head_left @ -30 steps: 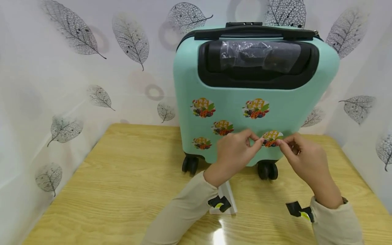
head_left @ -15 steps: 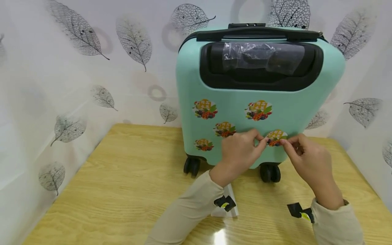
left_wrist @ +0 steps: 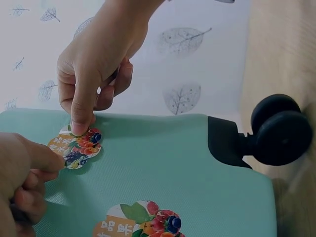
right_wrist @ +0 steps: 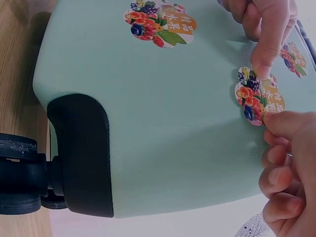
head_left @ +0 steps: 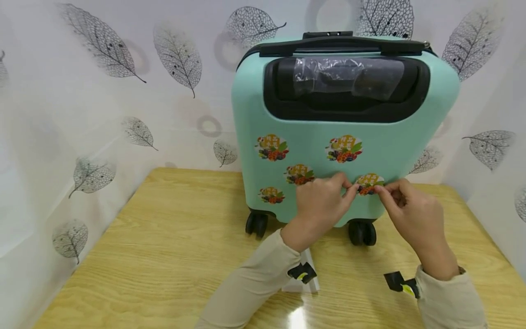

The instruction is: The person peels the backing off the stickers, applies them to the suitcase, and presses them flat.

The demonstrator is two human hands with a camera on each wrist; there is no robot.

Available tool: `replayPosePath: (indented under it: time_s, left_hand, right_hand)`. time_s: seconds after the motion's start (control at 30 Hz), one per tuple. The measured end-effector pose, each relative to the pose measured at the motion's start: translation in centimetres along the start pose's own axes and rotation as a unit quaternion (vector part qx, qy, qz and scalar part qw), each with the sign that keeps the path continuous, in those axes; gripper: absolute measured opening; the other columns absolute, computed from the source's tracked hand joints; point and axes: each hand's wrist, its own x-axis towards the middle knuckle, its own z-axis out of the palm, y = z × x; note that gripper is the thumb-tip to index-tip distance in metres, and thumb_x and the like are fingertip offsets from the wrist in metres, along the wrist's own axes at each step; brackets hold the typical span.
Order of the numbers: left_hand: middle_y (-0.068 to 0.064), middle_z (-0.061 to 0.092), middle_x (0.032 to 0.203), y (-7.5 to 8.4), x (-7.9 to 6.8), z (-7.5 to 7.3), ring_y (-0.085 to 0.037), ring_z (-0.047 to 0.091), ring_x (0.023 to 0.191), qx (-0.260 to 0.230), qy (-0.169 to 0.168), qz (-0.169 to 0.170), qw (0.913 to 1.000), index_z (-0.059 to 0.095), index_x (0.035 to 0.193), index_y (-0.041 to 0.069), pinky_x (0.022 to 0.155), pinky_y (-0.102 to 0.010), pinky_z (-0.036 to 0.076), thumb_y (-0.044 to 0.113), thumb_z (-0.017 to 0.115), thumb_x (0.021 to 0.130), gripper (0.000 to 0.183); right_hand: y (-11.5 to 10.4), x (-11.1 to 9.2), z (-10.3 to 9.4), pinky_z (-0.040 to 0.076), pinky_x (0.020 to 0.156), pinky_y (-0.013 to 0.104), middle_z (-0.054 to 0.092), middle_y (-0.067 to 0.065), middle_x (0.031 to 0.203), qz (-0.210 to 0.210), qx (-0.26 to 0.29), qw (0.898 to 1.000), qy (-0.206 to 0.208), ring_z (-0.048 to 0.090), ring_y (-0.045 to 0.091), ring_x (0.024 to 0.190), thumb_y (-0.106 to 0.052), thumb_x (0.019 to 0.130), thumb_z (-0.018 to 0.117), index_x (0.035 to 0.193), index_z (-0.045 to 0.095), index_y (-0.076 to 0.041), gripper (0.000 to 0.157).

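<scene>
A mint-green suitcase (head_left: 312, 130) stands upright on the wooden table. Low on its right side, a round fruit-print sticker (head_left: 369, 183) is held by both hands. My left hand (head_left: 322, 201) pinches its left edge between thumb and forefinger. On the opposite edge, my right hand (head_left: 415, 212) pinches with the thumb in front. In the left wrist view the sticker (left_wrist: 78, 148) lies close over the shell, casting a thin shadow; the right wrist view shows the same shadow beside the sticker (right_wrist: 253, 96). Several matching stickers, one of them at upper right (head_left: 344, 148), are on the shell.
Black caster wheels (head_left: 362, 231) support the case on the table (head_left: 164, 256). A white strip-like object (head_left: 308, 274) lies partly under the left forearm. Clear plastic wraps the black handle (head_left: 347, 75). A leaf-patterned wall covering (head_left: 176, 132) rises behind.
Both hands and the sticker have moved slightly right in the head view since a second ago, and the view itself has shifted a little. The pinch on both edges is kept throughout.
</scene>
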Motion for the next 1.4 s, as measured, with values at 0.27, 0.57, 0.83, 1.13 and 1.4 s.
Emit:
replayPosePath:
  time_s: [0.27,0.57,0.83,1.13,1.4]
  left_hand:
    - [0.012,0.046,0.040,0.3,0.2,-0.2,-0.003,0.016,0.032,0.047,0.002,0.000,0.9989,0.069,0.078,0.031,0.037,-0.020,0.008,0.049,0.060,0.092,0.024]
    - [0.012,0.039,0.038,0.5,0.4,-0.5,-0.005,0.016,0.031,0.103,0.013,0.018,0.9944,0.061,0.070,0.030,0.038,-0.021,0.007,0.049,0.061,0.091,0.029]
    - [0.012,0.040,0.039,0.3,0.4,-1.1,-0.004,0.015,0.033,0.059,-0.026,0.017,0.9978,0.066,0.085,0.031,0.038,-0.020,0.007,0.050,0.062,0.090,0.020]
    - [0.011,0.041,0.044,0.8,1.0,-1.8,-0.005,0.021,0.033,-0.043,-0.102,0.029,0.9934,0.066,0.098,0.029,0.036,-0.018,0.012,0.044,0.061,0.093,0.017]
    - [0.012,0.045,0.049,1.3,1.6,-2.2,-0.004,0.025,0.034,-0.090,-0.146,0.025,0.9848,0.064,0.102,0.027,0.036,-0.018,0.015,0.034,0.054,0.098,0.014]
  right_hand:
    - [0.2,-0.1,0.7,0.027,0.038,0.020,0.052,0.004,0.049,0.003,-0.008,1.000,0.028,0.038,0.011,0.037,-0.059,0.096,0.039,0.072,0.062,-0.001,0.067]
    - [0.0,-0.3,0.4,0.020,0.036,0.021,0.045,0.003,0.045,0.017,-0.033,0.998,0.050,0.031,0.009,0.035,-0.064,0.092,0.041,0.062,0.053,-0.004,0.069]
    - [0.2,-0.6,0.1,0.029,0.043,0.016,0.052,0.002,0.052,0.024,0.033,0.999,0.019,0.035,-0.007,0.048,-0.060,0.092,0.049,0.075,0.062,-0.002,0.061]
    - [-1.2,0.4,-0.9,0.034,0.049,0.012,0.062,0.001,0.071,0.064,0.114,0.989,-0.074,0.041,-0.012,0.054,-0.010,0.088,0.071,0.093,0.065,-0.005,0.009]
    - [-1.9,1.3,-2.0,0.035,0.043,0.021,0.059,0.000,0.076,0.126,0.179,0.959,-0.180,0.045,0.002,0.043,-0.008,0.097,0.055,0.112,0.059,-0.007,0.016]
